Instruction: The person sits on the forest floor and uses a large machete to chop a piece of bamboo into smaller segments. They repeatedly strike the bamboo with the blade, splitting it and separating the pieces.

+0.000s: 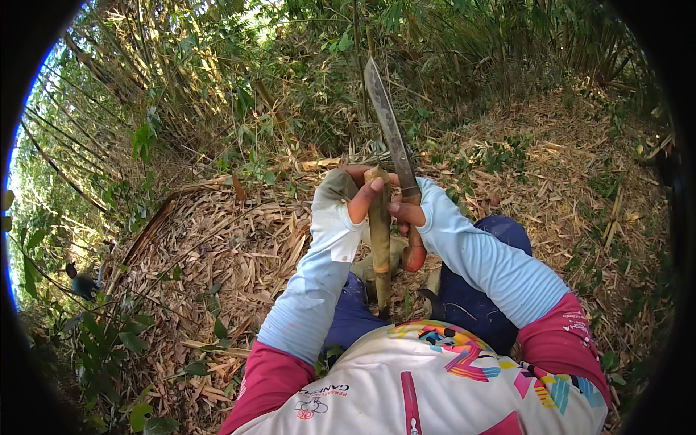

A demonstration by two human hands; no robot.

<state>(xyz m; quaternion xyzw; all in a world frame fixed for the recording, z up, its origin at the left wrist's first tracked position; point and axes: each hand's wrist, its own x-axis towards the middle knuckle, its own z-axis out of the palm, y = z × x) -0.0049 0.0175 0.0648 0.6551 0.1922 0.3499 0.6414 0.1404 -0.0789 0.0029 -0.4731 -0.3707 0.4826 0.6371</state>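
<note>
We look down on our two hands near the center of the view. Taking that center as the middle of a clock face, a brown-green bamboo piece [379, 239] stands nearly upright between the hands, one end toward 12 o'clock and its narrower end toward 6. Our left hand [360, 196] is closed around its upper part, thumb on the near side and fingers behind. The bamboo therefore lies at the left hand's 3 o'clock and at the 9 o'clock of our right hand [407, 212].

The right hand is wrapped around the machete [392, 138] by its reddish-orange handle; the dark, worn blade points up between 11 and 12 o'clock, the handle's rounded butt toward 6. The handle is just beside the bamboo; we cannot tell whether the right fingertips touch it.

Light blue sleeves [478, 257] cover our forearms. Toward 6 o'clock are our white patterned shirt [348, 380] and dark blue legwear [467, 308]. Dry leaf litter [210, 246] spreads at 9 and 3 o'clock, with green undergrowth [304, 80] toward 11.
</note>
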